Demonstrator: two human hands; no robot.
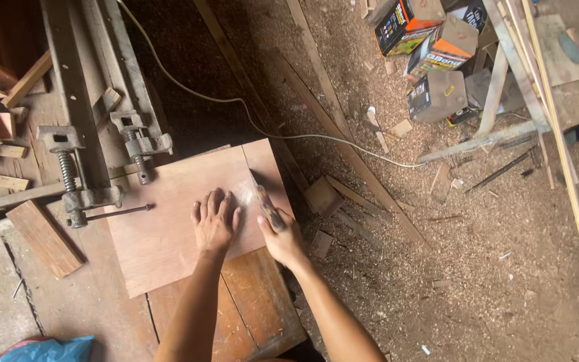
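**Two hands on a plywood panel at the counter's right edge**

A reddish plywood panel (169, 221) lies flat on the wooden counter (102, 302), and its right side reaches the right edge of the counter. The left hand (214, 224) lies on the panel with the palm down and the fingers spread; it is released and grasps nothing, it only presses on the wood. The right hand (281, 236) is just beside it, at the right edge of the panel, and its grip is clenched around the handle of a hand saw (266, 201). The dark blade of the saw runs away from the person along a thin line in the panel, close to the right edge.

Toward the far left part of the counter stand two metal bar clamps (85, 161); the screw of one of them touches the left edge of the panel. Short wood offcuts (41, 238) lie near the left edge. Past the right edge, the floor (477, 268) is covered with sawdust, a white cable (236, 100) crosses it, and some cardboard boxes (430, 47) stand far away.
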